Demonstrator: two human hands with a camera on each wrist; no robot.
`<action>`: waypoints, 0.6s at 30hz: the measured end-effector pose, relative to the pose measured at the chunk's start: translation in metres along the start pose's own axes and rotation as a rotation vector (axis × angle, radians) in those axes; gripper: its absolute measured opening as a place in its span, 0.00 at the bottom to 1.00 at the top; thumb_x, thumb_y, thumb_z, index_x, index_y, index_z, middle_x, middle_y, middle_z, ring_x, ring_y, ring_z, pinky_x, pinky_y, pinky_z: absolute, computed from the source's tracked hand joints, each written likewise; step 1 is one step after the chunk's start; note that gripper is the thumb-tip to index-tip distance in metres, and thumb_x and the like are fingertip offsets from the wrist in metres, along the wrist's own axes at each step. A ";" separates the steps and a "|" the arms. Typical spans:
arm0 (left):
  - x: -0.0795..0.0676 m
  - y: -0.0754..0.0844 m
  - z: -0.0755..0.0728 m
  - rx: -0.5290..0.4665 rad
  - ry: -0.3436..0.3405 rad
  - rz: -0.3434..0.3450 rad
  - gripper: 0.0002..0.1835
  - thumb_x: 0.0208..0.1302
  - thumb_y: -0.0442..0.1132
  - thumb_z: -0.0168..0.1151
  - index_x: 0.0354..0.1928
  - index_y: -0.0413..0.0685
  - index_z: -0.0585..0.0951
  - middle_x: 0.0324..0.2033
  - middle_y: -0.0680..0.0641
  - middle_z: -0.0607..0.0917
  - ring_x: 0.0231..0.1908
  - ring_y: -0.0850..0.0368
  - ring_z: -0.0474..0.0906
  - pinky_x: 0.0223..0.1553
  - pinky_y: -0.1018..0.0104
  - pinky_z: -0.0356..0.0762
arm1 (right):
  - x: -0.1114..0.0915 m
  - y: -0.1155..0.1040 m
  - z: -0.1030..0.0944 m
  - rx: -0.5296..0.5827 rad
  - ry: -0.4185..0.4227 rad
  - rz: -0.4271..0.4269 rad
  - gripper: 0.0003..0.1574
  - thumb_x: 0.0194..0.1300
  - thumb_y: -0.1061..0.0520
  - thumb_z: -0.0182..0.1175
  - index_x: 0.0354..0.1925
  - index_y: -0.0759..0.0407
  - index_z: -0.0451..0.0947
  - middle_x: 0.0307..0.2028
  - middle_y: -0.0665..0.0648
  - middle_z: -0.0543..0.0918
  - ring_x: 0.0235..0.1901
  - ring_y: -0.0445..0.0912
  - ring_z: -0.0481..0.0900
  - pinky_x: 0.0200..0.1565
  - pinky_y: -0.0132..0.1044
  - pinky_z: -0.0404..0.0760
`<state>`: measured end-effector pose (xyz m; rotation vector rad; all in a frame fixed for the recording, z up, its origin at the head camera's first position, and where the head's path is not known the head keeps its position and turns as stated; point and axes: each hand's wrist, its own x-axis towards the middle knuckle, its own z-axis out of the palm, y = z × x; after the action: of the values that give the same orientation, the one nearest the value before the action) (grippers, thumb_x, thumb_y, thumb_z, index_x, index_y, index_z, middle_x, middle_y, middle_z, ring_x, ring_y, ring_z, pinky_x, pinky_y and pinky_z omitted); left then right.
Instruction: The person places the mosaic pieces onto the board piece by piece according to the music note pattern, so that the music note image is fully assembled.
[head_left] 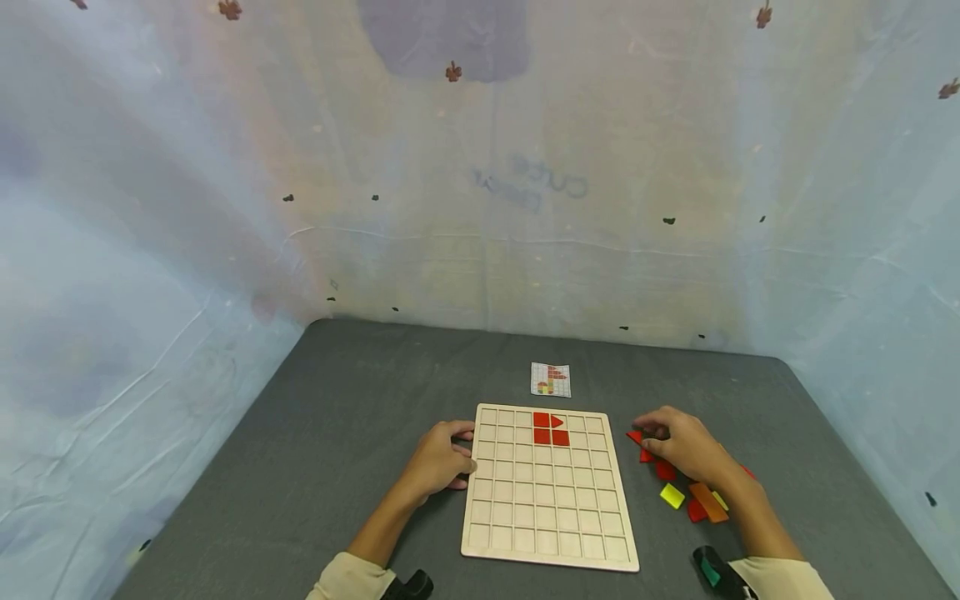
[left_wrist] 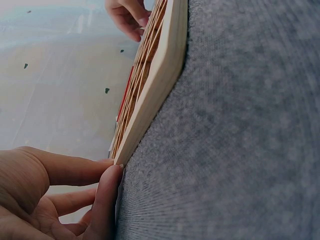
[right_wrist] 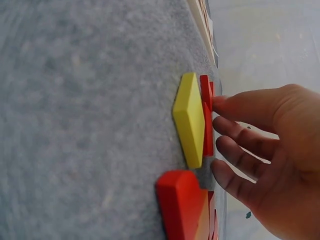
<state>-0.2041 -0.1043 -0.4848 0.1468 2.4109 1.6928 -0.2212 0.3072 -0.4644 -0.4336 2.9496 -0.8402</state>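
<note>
A square wooden grid board (head_left: 551, 500) lies on the grey table. Four red tiles sit in its upper cells, one of them a red triangle (head_left: 557, 422). At its left edge my left hand (head_left: 442, 458) grips the rim, thumb and fingertips meeting at the wood (left_wrist: 145, 107). On the right, my right hand (head_left: 686, 446) reaches over loose red pieces (head_left: 664, 470), its fingers spread and lightly bent. In the right wrist view its fingertips are right at the red pieces (right_wrist: 207, 125), behind a yellow tile (right_wrist: 189, 120).
Behind the board lies a small printed pattern card (head_left: 551, 380). Near my right forearm are a yellow square (head_left: 672, 496), an orange piece (head_left: 708, 502) and more red pieces (head_left: 697, 510). A pale patterned sheet (head_left: 480, 167) hangs around the table.
</note>
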 end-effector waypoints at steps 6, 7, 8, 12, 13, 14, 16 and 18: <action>0.000 0.001 0.000 -0.001 -0.003 0.002 0.35 0.55 0.24 0.68 0.69 0.33 0.77 0.58 0.38 0.79 0.45 0.50 0.81 0.26 0.61 0.88 | 0.003 0.000 0.001 -0.026 0.015 -0.032 0.18 0.65 0.62 0.72 0.54 0.62 0.87 0.47 0.56 0.85 0.44 0.48 0.80 0.44 0.45 0.82; 0.000 0.000 0.000 -0.003 -0.002 0.000 0.35 0.55 0.24 0.69 0.69 0.34 0.77 0.58 0.38 0.79 0.46 0.50 0.81 0.26 0.61 0.88 | 0.004 0.000 0.002 -0.027 0.016 -0.034 0.18 0.65 0.62 0.72 0.53 0.62 0.88 0.46 0.55 0.85 0.43 0.47 0.80 0.43 0.43 0.81; 0.000 0.001 0.000 -0.004 -0.002 0.001 0.35 0.55 0.24 0.68 0.69 0.33 0.77 0.57 0.38 0.79 0.46 0.50 0.81 0.26 0.61 0.88 | 0.004 0.000 0.002 -0.029 0.014 -0.037 0.18 0.66 0.61 0.73 0.53 0.62 0.88 0.46 0.54 0.85 0.42 0.46 0.79 0.42 0.42 0.81; -0.001 0.000 0.000 -0.010 -0.001 0.006 0.35 0.54 0.24 0.68 0.69 0.33 0.77 0.57 0.38 0.79 0.45 0.50 0.81 0.26 0.60 0.88 | 0.006 0.000 0.002 -0.018 0.005 -0.032 0.17 0.65 0.59 0.74 0.52 0.61 0.88 0.43 0.52 0.84 0.40 0.43 0.78 0.40 0.37 0.80; -0.001 0.000 0.000 -0.010 -0.002 0.010 0.35 0.54 0.24 0.68 0.69 0.33 0.77 0.57 0.37 0.79 0.45 0.50 0.81 0.26 0.60 0.88 | 0.006 -0.001 0.002 -0.016 0.003 -0.028 0.17 0.65 0.58 0.74 0.52 0.61 0.88 0.42 0.52 0.84 0.40 0.43 0.78 0.39 0.36 0.80; -0.002 0.000 0.000 -0.008 -0.001 0.011 0.35 0.55 0.24 0.68 0.69 0.33 0.77 0.57 0.37 0.79 0.45 0.50 0.81 0.26 0.60 0.88 | 0.006 0.000 0.002 -0.016 0.000 -0.032 0.17 0.65 0.58 0.74 0.51 0.62 0.88 0.42 0.52 0.84 0.40 0.43 0.78 0.39 0.36 0.79; -0.002 0.000 0.000 -0.006 0.001 0.011 0.35 0.55 0.24 0.68 0.69 0.33 0.77 0.57 0.38 0.79 0.45 0.50 0.81 0.25 0.61 0.88 | 0.007 -0.001 0.002 -0.018 -0.004 -0.026 0.15 0.65 0.58 0.74 0.50 0.61 0.89 0.41 0.52 0.83 0.39 0.43 0.77 0.38 0.37 0.79; -0.001 0.000 0.000 -0.005 0.002 0.010 0.35 0.55 0.24 0.68 0.69 0.33 0.77 0.57 0.38 0.79 0.45 0.51 0.81 0.25 0.61 0.88 | 0.007 -0.001 0.002 -0.021 -0.013 -0.023 0.14 0.66 0.58 0.73 0.49 0.61 0.89 0.40 0.52 0.83 0.38 0.43 0.77 0.38 0.36 0.78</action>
<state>-0.2028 -0.1042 -0.4846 0.1567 2.4109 1.7042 -0.2276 0.3034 -0.4649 -0.4732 2.9495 -0.8061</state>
